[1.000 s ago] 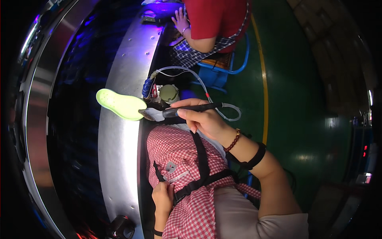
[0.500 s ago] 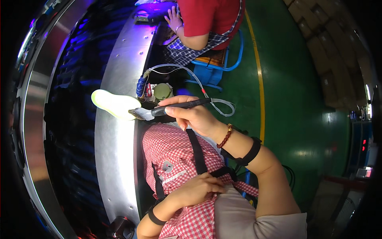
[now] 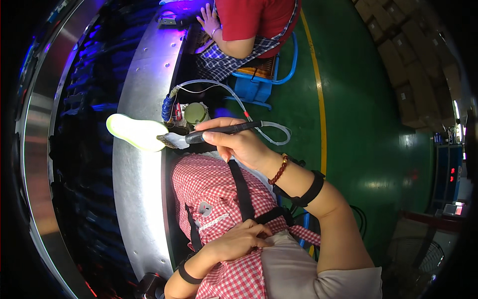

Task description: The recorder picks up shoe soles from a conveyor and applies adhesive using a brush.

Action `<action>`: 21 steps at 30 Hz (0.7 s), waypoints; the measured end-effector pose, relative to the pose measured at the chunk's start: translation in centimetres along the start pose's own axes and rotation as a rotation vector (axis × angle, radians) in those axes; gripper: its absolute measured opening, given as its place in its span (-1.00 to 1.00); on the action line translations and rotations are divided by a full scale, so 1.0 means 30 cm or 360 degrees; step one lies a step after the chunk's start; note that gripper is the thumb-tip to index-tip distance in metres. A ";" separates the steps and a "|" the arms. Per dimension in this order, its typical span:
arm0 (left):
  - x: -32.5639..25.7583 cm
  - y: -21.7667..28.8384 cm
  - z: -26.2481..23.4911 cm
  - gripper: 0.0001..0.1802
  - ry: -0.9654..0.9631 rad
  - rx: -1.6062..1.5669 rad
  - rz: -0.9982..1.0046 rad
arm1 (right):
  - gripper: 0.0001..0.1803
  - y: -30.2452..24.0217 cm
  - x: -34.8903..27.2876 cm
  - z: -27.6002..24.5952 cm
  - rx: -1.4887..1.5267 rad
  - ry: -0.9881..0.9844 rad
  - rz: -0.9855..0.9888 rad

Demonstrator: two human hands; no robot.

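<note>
My right hand (image 3: 241, 147) grips the dark handle of a flat brush (image 3: 219, 131). The brush's bristles touch the right end of a pale, brightly lit shoe sole (image 3: 134, 130), which lies across the metal ledge. Glare washes out the sole's surface detail. My left hand (image 3: 245, 241) rests on my lap over the red-and-white checked apron (image 3: 209, 184), fingers loosely bent with nothing visible in them. Part of its fingertips is hidden against the cloth.
Beside the ledge (image 3: 137, 199) stand a green round container (image 3: 195, 113) and a blue-wrapped hose end (image 3: 167, 107) with a looping clear tube. Left of the ledge runs a dark conveyor belt (image 3: 82, 164). A co-worker in red (image 3: 244, 22) sits ahead; cartons (image 3: 413, 74) are stacked at right.
The whole view has shifted slightly, so everything appears a little further left. The brush stays against the end of the sole, and my left hand remains on my lap.
</note>
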State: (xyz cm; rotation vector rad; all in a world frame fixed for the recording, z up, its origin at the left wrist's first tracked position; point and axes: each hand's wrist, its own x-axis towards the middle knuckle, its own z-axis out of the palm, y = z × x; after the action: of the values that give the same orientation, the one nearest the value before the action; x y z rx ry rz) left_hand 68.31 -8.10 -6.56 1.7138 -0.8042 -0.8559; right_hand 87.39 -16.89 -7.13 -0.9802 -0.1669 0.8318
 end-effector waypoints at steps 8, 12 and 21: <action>0.007 -0.001 -0.005 -0.64 0.0014 0.0022 -0.0044 | -0.71 0.003 0.003 -0.001 0.0012 0.0011 0.0035; 0.050 -0.012 0.003 -0.77 0.0208 -0.0178 -0.0310 | -0.71 0.009 0.008 -0.003 0.0002 0.0032 0.0028; 0.184 -0.058 0.011 -0.73 -0.0136 -0.0116 -0.0357 | -0.71 0.013 0.021 0.003 0.0078 -0.0040 0.0036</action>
State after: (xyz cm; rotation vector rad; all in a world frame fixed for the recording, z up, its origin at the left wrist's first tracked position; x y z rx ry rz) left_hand 71.12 -12.40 -9.22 1.7334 -0.6361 -1.1039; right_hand 87.57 -16.29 -7.52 -0.9273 -0.1568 0.8653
